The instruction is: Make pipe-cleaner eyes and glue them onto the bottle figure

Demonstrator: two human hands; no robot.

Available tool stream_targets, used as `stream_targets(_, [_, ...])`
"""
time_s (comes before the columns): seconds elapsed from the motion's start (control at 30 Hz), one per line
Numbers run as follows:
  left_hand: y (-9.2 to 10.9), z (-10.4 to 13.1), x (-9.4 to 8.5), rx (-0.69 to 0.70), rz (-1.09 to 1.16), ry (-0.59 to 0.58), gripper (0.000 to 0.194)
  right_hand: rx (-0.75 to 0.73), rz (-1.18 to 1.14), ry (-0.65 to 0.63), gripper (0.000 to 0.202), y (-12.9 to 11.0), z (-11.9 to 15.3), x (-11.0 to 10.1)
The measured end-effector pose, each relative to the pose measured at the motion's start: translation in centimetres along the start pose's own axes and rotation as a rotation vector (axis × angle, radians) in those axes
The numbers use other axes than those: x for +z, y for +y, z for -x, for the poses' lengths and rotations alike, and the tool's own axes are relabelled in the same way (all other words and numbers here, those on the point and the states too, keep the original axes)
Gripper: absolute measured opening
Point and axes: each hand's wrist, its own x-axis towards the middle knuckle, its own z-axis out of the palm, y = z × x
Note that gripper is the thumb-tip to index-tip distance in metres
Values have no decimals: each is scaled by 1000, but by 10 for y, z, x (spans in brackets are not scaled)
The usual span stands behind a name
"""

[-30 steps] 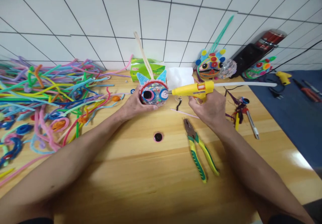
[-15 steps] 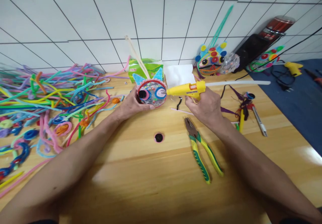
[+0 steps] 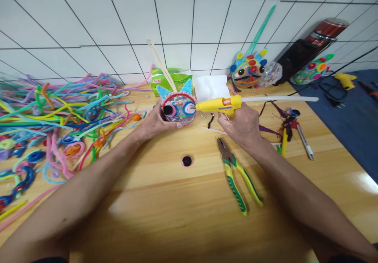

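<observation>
My left hand is closed around the left side of a round lantern-like craft with blue pipe-cleaner ears and a red-pink rim. One eye on it has a black centre; the other is an oval of blue, pink and white. In my right hand is a yellow hot glue gun, a long white glue stick jutting from its back. Its nozzle is at the oval eye; whether it touches cannot be made out. Below lies a black disc with a pink edge.
Pliers with green-yellow handles lie near my right forearm. Pipe cleaners pile up at left. Along the wall stand a green packet, white paper and a decorated craft. A utility knife lies at right.
Almost nothing differs. The whole view shifts very slightly, while both hands, the craft and the glue gun keep their positions relative to each other.
</observation>
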Motion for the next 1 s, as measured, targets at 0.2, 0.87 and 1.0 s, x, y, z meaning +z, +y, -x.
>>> stream_targets(0.2, [-3,-1,0,15,-22,10,104,10,-12,-17,17,1,0,1])
stream_targets(0.87, [-4,0,1,-1,-21,21,103,37,-12,-51,18,2,0,1])
stream_targets(1.0, [-4,0,1,3,-50,32,101,26,-17,-34,18,2,0,1])
